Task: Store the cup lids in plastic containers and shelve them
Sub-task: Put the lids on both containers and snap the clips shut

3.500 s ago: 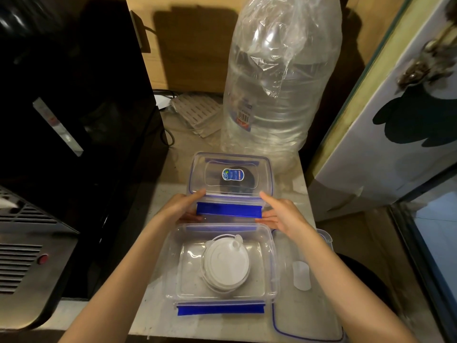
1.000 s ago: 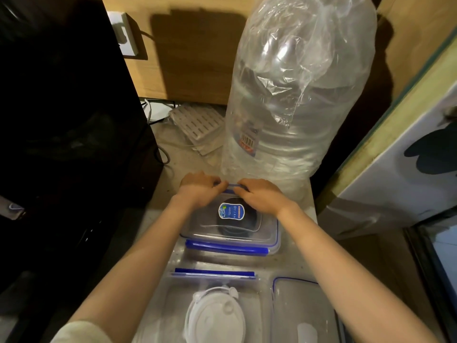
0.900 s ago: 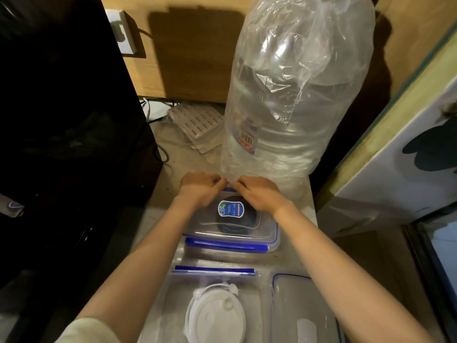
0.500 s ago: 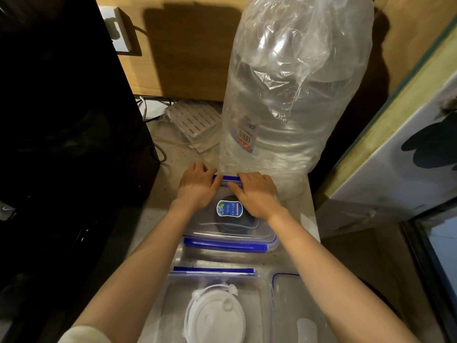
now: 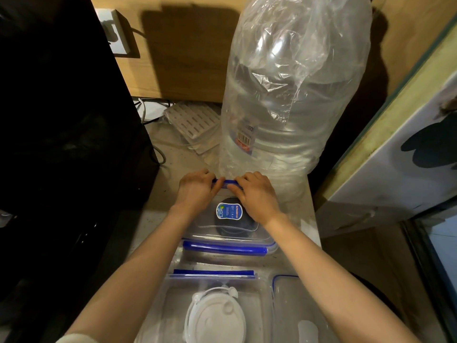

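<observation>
Two containers are in play on the narrow counter [image 5: 170,169], and I read the job as roughly half done; going from the left, a dark appliance [image 5: 61,120] fills that side, with a white plug block [image 5: 115,35] on the wooden wall above it; my left hand [image 5: 196,191] lies curled over the far left part of the lidded container [image 5: 230,226], its fingers bent down around the far blue clip [image 5: 226,182]; I judge it is pressing or pinching that clip, though the fingertips themselves are hidden from me; the near blue clip [image 5: 225,248] on the same box looks already folded down; through the clear lid, under the blue-and-white sticker [image 5: 228,211], I see something dark and round, probably black cup lids, but I cannot be sure; my right hand [image 5: 257,194] mirrors the other, closed over the right end of that far clip, thumb nearly touching my left thumb; just behind the hands stands a big water bottle [image 5: 291,107] wrapped in clear plastic, close enough to crowd the latch.

Nearer to me, the open container [image 5: 173,305] holds a stack of white cup lids [image 5: 215,318] and has no cover on; its loose cover [image 5: 296,305] appears to lie just to the right; so what is left, as I judge it: seat the far latch, cover and clip the second box, then shelve both; no shelf shows in this view.
</observation>
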